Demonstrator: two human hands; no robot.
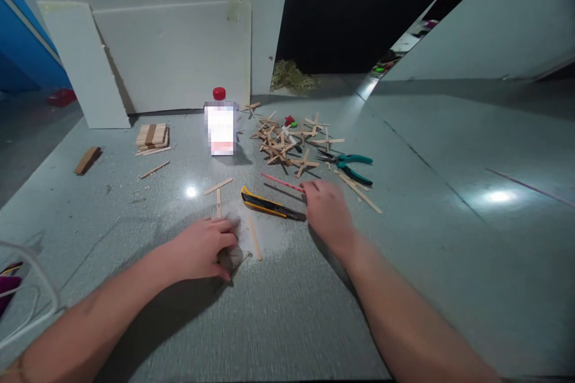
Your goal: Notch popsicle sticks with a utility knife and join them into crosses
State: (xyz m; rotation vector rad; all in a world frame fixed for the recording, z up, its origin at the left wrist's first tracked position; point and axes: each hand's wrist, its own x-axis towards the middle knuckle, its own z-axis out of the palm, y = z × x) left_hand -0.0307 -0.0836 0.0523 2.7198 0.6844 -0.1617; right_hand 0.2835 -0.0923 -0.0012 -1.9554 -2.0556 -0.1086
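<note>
My right hand [327, 209] has its fingers closed at the near end of a thin pink pencil-like stick [283, 181] lying low over the table. Just below that stick lies a yellow and black utility knife [269, 206], its tip close to my right hand. My left hand [209, 246] rests on the table, thumb and fingers apart, over a pale patch I cannot make out. Beside its fingertips is a loose wooden craft stick [255, 239]. Above the left hand, one craft stick [218, 202] meets another slanted craft stick [218, 185] in a T shape.
A pile of crossed craft sticks [281, 143] lies at the back, with teal-handled pliers [350, 161] to its right. Behind are a red-capped bottle [220, 125], a banded stick bundle [153, 136] and a brown block [87, 160]. White boards [175, 57] lean against the wall.
</note>
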